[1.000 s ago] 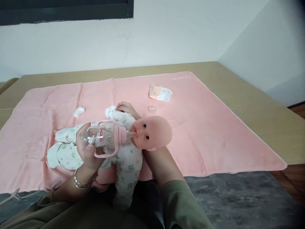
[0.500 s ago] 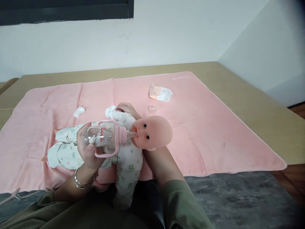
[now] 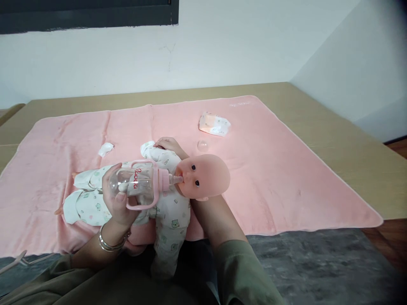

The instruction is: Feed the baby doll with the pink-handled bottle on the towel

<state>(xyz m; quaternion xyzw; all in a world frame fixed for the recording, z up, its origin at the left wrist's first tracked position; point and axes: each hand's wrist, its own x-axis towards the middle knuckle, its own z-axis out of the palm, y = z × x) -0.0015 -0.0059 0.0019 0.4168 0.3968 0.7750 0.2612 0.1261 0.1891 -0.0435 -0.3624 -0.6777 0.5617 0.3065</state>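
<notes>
A baby doll (image 3: 173,207) in a white printed outfit lies face up, its bald head to the right and legs to the left. My left hand (image 3: 117,203), with bangles at the wrist, is wrapped around the base of a clear baby bottle (image 3: 143,184) with pink handles. The bottle lies level over the doll's chest, its teat touching the doll's mouth. My right forearm passes beneath the doll's head and neck. On the doll's far side, my right hand (image 3: 169,144) curls against its sleeve near the cuff; part of the fingers is hidden.
A pink blanket (image 3: 270,169) covers much of the wooden table (image 3: 333,135). Beyond the doll lie a wipes-like soft packet (image 3: 214,124), a small clear dome-shaped cap (image 3: 202,145) and a crumpled white piece (image 3: 106,149). A white wall (image 3: 222,46) stands behind the table.
</notes>
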